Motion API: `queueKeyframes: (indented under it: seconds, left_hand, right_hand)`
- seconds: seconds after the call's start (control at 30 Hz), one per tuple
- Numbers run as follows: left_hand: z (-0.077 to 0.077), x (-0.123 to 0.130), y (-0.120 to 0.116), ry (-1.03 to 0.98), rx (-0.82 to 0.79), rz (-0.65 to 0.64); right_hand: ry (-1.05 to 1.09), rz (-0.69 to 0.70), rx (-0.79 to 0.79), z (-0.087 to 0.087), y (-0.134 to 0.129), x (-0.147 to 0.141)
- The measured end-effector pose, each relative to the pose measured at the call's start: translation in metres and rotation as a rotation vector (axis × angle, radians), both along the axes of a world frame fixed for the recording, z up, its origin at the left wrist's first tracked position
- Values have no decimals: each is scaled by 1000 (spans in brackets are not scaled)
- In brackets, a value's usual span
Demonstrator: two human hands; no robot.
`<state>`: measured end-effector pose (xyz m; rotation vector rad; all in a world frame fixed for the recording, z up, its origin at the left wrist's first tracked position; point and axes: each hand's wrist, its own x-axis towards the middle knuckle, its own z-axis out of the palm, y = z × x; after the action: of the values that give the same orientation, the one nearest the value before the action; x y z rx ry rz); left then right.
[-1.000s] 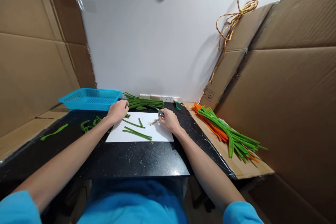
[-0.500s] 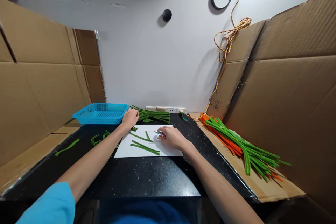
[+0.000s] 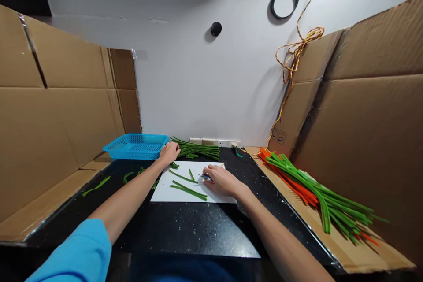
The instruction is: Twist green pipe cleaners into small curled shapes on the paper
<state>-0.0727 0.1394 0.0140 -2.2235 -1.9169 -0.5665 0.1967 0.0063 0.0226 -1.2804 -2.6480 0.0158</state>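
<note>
My left hand [image 3: 169, 152] reaches to the left end of a bundle of dark green fuzzy stems [image 3: 201, 150], like pipe cleaners. Its fingers are curled, and what lies between them is hidden. Over the right part of a white sheet [image 3: 161, 196], my right hand [image 3: 220, 179] is closed around a small pointed metal tool [image 3: 204, 176], whose tips point left; most of it is covered by the fingers. Two long green stems [image 3: 188, 190] lie on the sheet's front part. Behind them are another thin stem [image 3: 181, 176] and a short piece [image 3: 191, 174].
A blue plastic basket [image 3: 132, 156] stands at the back left. Twisted green pieces [image 3: 128, 177] and a loose strip [image 3: 96, 186] lie on the black tabletop [image 3: 185, 229]. Bright green stems [image 3: 317, 189] and orange stems [image 3: 300, 191] rest on cardboard at right. Cardboard walls [image 3: 370, 132] flank the table.
The camera view has shifted, so everything appears a little further right and lower. Both hands keep nearly the same places by the bundle and over the sheet.
</note>
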Motion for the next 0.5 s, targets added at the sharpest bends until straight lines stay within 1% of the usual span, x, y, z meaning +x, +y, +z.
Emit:
queueKeyframes:
  seconds: [0.2,0.37,0.5]
  left_hand:
    - [3,-3,8,73,-56,-65]
    - [2,-4,14,143,-98,-107]
    - [1,-6,16,193,-108,-163]
  right_hand:
    - [1,20,17,-6,2,0]
    - [-75,7,47,-9,6,-1]
    - [-103,27,62,-11,9,0]
